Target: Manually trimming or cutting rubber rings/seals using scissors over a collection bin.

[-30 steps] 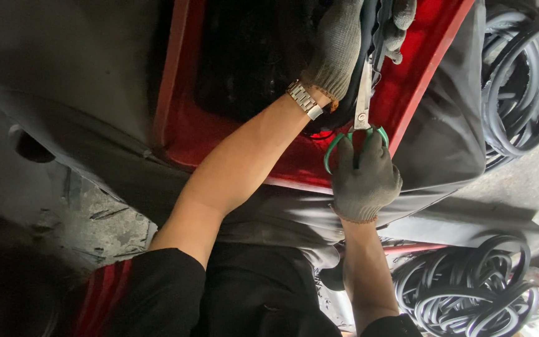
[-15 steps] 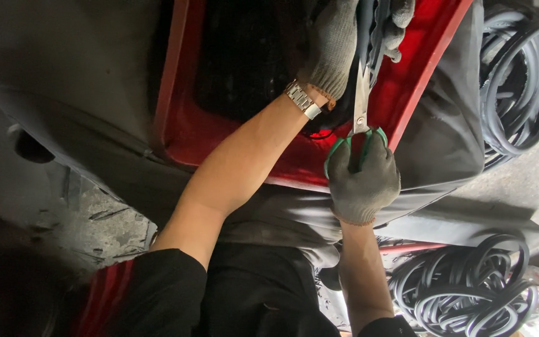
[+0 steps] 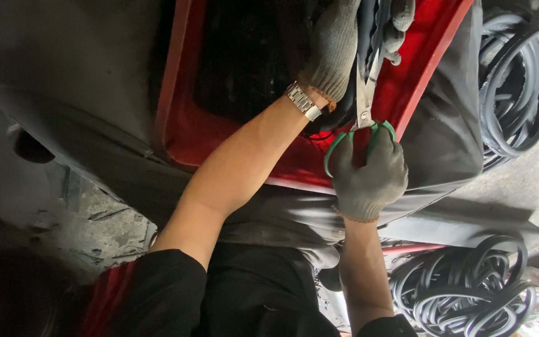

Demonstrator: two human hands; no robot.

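My right hand [image 3: 369,178], in a grey knit glove, grips green-handled scissors [image 3: 364,103] whose blades point up into a dark rubber strip [image 3: 369,25]. My left hand [image 3: 335,43], also gloved and with a metal watch [image 3: 302,102] at the wrist, holds that strip at the top edge of the view, just above the blades. Both hands work over a red tub [image 3: 282,156] with dark contents. The blade tips are partly hidden by the strip and the left glove.
Coils of dark rubber tubing lie at the upper right [image 3: 519,81] and at the lower right [image 3: 469,287]. A grey cloth [image 3: 450,137] drapes beside the tub. Rough concrete floor [image 3: 95,218] shows at the left.
The scissors' handles have come slightly closer together under my right hand; both hands stay in nearly the same place.
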